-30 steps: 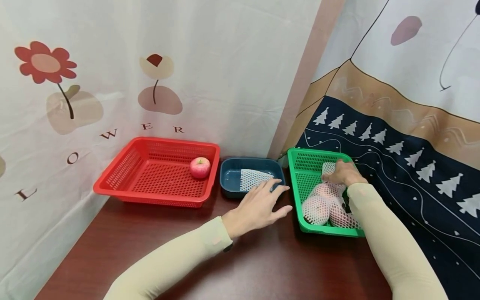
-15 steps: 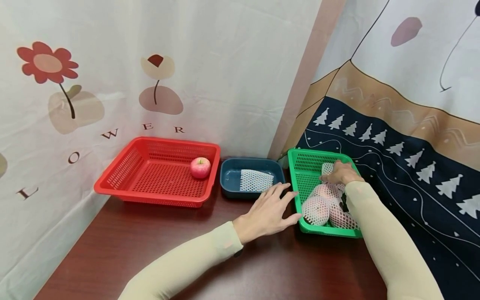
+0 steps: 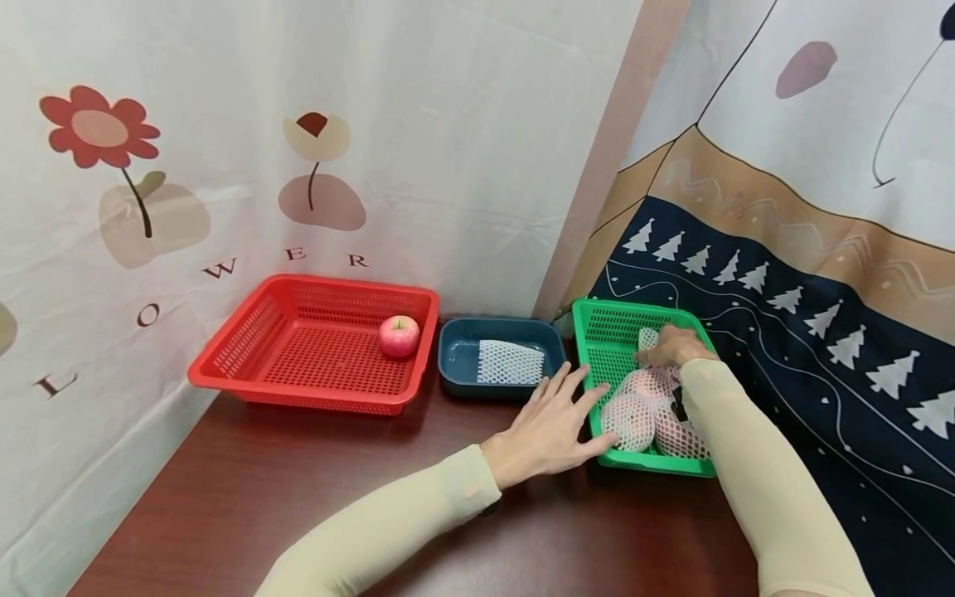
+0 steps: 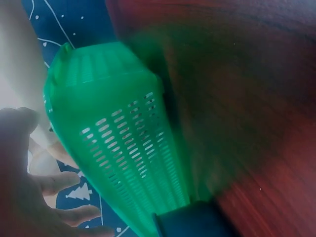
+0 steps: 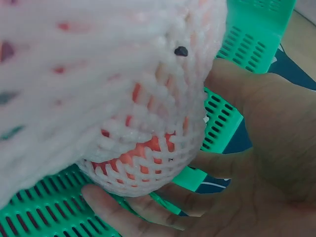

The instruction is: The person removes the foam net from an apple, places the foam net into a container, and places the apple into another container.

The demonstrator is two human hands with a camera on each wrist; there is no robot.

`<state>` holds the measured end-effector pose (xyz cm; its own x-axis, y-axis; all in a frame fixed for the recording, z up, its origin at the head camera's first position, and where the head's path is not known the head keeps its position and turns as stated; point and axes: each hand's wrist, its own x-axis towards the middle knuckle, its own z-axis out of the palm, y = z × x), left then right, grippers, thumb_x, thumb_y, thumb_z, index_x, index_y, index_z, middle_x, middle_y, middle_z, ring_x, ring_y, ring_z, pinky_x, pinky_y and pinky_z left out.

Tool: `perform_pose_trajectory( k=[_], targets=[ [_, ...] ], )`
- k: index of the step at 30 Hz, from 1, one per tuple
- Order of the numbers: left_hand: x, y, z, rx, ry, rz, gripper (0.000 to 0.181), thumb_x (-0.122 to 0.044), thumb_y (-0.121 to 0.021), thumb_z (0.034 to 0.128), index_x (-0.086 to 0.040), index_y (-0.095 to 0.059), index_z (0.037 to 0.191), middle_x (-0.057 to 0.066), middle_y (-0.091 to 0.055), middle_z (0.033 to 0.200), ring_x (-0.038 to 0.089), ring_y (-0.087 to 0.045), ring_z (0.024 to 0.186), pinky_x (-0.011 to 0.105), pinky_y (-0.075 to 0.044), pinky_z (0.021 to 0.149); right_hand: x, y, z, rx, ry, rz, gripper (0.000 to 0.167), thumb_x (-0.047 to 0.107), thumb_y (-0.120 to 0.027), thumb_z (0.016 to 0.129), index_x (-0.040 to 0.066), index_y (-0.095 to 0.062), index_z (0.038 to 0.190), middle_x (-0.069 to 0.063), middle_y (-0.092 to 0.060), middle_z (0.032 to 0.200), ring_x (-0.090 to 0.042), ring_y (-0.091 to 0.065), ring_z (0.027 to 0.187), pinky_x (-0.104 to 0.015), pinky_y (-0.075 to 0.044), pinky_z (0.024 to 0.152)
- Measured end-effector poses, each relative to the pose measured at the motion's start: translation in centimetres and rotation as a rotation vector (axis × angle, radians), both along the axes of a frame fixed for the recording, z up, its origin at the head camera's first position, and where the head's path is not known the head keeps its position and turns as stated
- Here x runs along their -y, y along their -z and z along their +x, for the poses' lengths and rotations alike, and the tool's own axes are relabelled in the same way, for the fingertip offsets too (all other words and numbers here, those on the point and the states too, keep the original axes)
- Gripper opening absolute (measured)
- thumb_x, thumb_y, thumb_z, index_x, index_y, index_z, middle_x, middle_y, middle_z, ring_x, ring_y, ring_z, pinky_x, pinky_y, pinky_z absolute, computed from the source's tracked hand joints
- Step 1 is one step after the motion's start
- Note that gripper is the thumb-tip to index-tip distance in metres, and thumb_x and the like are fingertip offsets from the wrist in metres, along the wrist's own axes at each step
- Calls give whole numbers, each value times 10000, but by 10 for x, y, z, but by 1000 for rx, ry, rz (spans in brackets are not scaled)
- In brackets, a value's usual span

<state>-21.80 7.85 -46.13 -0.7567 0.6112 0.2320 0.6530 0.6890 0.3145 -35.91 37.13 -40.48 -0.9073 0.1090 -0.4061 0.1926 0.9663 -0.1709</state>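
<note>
In the head view, a green basket [image 3: 608, 369] on the right holds several apples [image 3: 628, 421] in white foam nets. My right hand [image 3: 675, 347] is inside it, and in the right wrist view its thumb and fingers curl round a netted apple [image 5: 143, 158]. My left hand [image 3: 548, 431], fingers spread and holding nothing, is at the basket's left rim; whether it touches the rim I cannot tell. The left wrist view shows that hand [image 4: 54, 197] beside the basket's perforated wall [image 4: 123, 138].
A red basket [image 3: 254, 332] with one bare apple [image 3: 399, 336] stands at the left. Between the baskets is a dark blue tray [image 3: 458, 356] with an empty white foam net [image 3: 511, 362] in it. Curtains hang behind the brown table [image 3: 298, 464].
My left hand has moved right, from in front of the blue tray to the green basket's left side. My right hand has shifted slightly left within the basket.
</note>
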Motion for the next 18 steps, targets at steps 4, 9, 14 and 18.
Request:
perform_pose_trajectory(
  k=[4, 9, 14, 18],
  targets=[
    [-6, 5, 0, 32, -15, -20, 832, -775, -483, 1143, -304, -410, 1824, 86, -250, 1958, 430, -251, 1821, 674, -373, 1414, 1, 2, -3, 12, 18, -4, 876, 472, -693, 1127, -243, -474, 1583, -538, -458, 1579, -548, -618, 1295, -692, -603, 1115],
    [-8, 10, 2, 63, -28, -29, 891, -807, -443, 1137, -287, -339, 1853, 62, -184, 1978, 414, -209, 1836, 687, -340, 1427, 4, 4, -2, 19, 18, 2, 860, 451, -697, 1127, -237, -474, 1592, -533, -453, 1626, -574, -607, 1381, -718, -564, 1190],
    [-10, 13, 5, 86, -53, -22, 960, -824, -423, 1132, -229, -276, 1871, 41, -149, 1986, 406, -186, 1843, 693, -310, 1438, 8, 5, -2, 4, 2, 12, 781, 399, -741, 1108, -232, -550, 1527, -495, -556, 1566, -505, -650, 1279, -709, -581, 1175],
    [-11, 14, 6, 95, -70, -21, 1009, -839, -405, 1127, -197, -216, 1881, 25, -138, 1989, 399, -176, 1845, 702, -291, 1442, 9, 7, -4, -20, -1, 25, 708, 343, -791, 1077, -222, -601, 1458, -441, -654, 1446, -447, -667, 1160, -675, -618, 1117]
  ],
)
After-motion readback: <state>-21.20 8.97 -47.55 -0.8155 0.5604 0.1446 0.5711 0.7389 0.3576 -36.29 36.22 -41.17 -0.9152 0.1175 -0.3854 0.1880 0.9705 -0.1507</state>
